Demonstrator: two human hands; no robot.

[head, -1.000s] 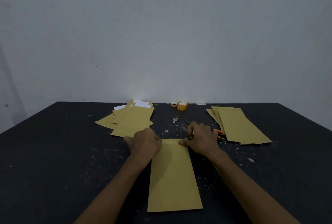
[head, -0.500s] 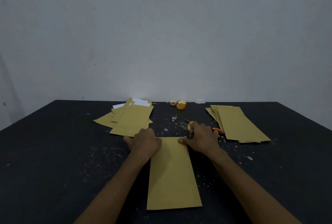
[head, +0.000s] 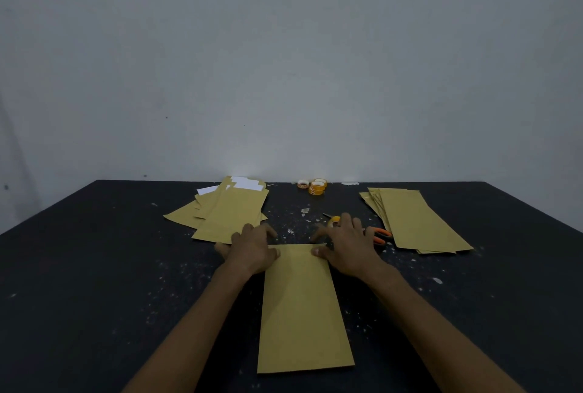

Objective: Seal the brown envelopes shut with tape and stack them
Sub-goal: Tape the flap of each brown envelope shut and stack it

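Found a brown envelope [head: 303,307] lying flat and lengthwise on the dark, speckled table [head: 94,266], nearest the camera, between the two forearms. Saw the left hand [head: 252,250] resting on its far left corner, fingers loosely bent over the far edge, thumb on the paper, gripping nothing visible. Saw the right hand [head: 347,247] on the far right corner, thumb pressed to the paper, fingers spread fairly straight across the table beyond. Noted a yellow tape roll [head: 333,220] peeking out just past those fingers; could not tell whether touched. Noted orange-handled scissors [head: 378,233] just right of that hand, partly hidden by it. Farther out on the left, found a loose pile of brown envelopes [head: 233,213] with white sheets [head: 246,184] showing at its far end. On the right, well apart, found a tidier stack [head: 416,222]. At the far edge, between them, spotted more tape rolls [head: 317,187] near a plain wall [head: 284,61].
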